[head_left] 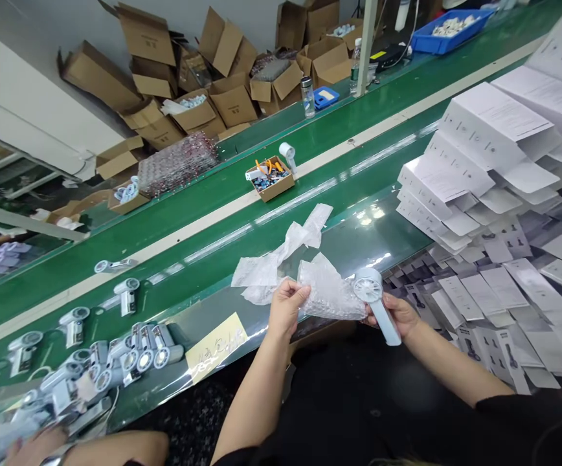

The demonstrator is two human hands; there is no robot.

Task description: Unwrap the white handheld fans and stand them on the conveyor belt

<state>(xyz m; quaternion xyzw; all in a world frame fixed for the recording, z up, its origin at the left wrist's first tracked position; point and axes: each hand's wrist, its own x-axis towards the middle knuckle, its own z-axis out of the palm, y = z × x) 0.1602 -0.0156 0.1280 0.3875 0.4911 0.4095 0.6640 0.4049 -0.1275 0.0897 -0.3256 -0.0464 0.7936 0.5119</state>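
My left hand (285,308) pinches the left edge of a clear bubble-wrap bag (332,290). In my right hand (400,315) is a pale blue handheld fan (382,312), its round grille up and its handle pointing down. The fan's head touches the right end of the bag, and my right fingertips pass behind the handle near that end. More bubble-wrap bags (281,255) lie on the worktop just beyond my left hand.
Many fans (145,349) crowd the left worktop, where another person's hand (38,445) reaches in. A small carton (278,188) of parts stands on the green conveyor (213,226). Folded white paper boxes (485,136) are stacked at right. A yellow note (217,346) lies left of my hands.
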